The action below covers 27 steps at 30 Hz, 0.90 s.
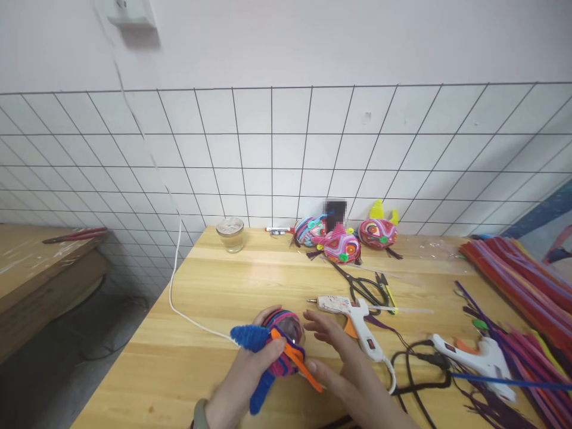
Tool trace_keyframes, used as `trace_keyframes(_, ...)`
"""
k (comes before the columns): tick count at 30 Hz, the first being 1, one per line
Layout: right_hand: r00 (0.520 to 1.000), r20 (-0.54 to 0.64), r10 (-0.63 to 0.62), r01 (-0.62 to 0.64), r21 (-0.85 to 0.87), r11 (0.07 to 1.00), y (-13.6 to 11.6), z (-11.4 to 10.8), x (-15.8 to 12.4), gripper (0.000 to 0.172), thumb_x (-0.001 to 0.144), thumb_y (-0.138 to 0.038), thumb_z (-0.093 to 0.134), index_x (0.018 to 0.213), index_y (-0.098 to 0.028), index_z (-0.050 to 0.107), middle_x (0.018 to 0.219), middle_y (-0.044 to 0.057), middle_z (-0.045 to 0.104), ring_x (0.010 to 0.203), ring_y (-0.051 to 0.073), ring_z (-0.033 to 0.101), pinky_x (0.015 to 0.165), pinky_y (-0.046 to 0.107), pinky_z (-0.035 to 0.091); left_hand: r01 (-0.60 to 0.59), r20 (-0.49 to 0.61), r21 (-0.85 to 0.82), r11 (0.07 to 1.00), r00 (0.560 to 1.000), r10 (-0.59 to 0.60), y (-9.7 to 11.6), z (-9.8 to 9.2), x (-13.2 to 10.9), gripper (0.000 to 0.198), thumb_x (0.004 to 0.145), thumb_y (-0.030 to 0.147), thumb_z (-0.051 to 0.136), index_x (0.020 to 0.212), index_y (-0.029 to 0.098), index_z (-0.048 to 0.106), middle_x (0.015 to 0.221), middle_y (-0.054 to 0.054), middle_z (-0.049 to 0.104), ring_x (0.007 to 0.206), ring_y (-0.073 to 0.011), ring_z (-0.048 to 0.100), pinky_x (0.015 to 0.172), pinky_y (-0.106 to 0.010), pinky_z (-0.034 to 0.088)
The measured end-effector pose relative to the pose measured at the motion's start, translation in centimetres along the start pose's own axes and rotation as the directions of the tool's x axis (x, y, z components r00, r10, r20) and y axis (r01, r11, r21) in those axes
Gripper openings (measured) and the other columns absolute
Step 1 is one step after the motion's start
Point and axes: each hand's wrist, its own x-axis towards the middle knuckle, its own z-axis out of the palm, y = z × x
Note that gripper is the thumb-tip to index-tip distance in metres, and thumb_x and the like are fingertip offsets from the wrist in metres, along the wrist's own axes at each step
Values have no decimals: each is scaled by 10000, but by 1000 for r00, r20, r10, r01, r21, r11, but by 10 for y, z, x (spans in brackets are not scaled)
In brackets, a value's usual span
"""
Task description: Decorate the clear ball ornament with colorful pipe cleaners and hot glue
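My left hand (243, 375) is closed around a ball wrapped in coloured pipe cleaners (286, 339), held just above the wooden table (210, 280). A fuzzy blue pipe cleaner (250, 337) sticks out past my left thumb and hangs down below the ball. My right hand (344, 369) is beside the ball on its right, thumb and finger pinching an orange pipe cleaner (297, 359) that runs across the ball. A white glue gun (353, 316) lies just beyond my right hand.
Three finished wrapped balls (342, 241) sit at the table's back by the tiled wall, with a glass jar (230, 233) to their left. Black scissors (364, 286), a second glue gun (480, 357) and a heap of pipe cleaners (522, 286) lie on the right. A white cable (176, 280) hangs off the left edge.
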Motion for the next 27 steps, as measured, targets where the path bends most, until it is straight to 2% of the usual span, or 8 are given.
trace_keyframes(3,1000,-6,-25,25,-30,999,1,5,0,536,854,-366,621,1339,-351,395,1351,64,532,1232,259,499,1012,462,420,-24,-10,25,999,1000,24,0,2,0,547,699,355,734,1191,207,546,1214,-135,629,1155,-336,553,989,-469,416)
trace_keyframes(7,996,-40,-85,80,-102,992,0,11,-1,542,849,-308,636,1335,-380,406,1366,20,532,1259,236,475,1051,424,391,-39,-11,13,999,999,39,-3,5,0,460,752,325,697,1178,218,561,1209,-109,638,1158,-295,558,1009,-429,406)
trace_keyframes(10,989,-61,-136,125,-148,981,0,13,1,456,880,-276,596,1303,-375,460,1335,5,563,1238,208,499,1044,364,405,-28,-9,-1,1000,1000,28,-8,6,-1,427,796,307,661,1202,231,551,1221,-99,643,1171,-279,558,1022,-420,396)
trace_keyframes(13,985,-89,-151,134,-174,976,0,10,3,366,888,-287,584,1243,-357,532,1284,8,604,1203,196,536,1015,322,437,1,6,-14,1000,1000,-1,-10,5,-3,482,820,335,635,1275,244,502,1239,-107,640,1191,-289,549,1030,-443,389)
trace_keyframes(18,987,-110,-117,99,-158,982,-2,7,7,317,886,-319,576,1203,-323,575,1253,21,632,1182,200,557,1000,324,455,8,49,-10,1000,999,-7,-13,2,-2,579,831,444,589,1351,257,415,1362,-124,551,1253,-299,494,1063,-461,356)
trace_keyframes(22,990,-112,-80,67,-116,991,-5,7,7,305,879,-313,570,1183,-306,591,1257,31,631,1189,215,554,1009,351,449,-35,65,9,999,997,34,-18,-1,0,560,821,525,551,1305,258,461,1377,-122,541,1276,-296,472,1077,-442,347)
trace_keyframes(27,996,-87,-19,15,-45,999,-5,10,5,313,877,-326,572,1189,-304,572,1300,45,591,1235,236,507,1038,383,413,-82,27,47,995,996,81,-27,-3,3,579,785,578,556,1262,253,518,1321,-131,587,1236,-313,510,1067,-454,362)
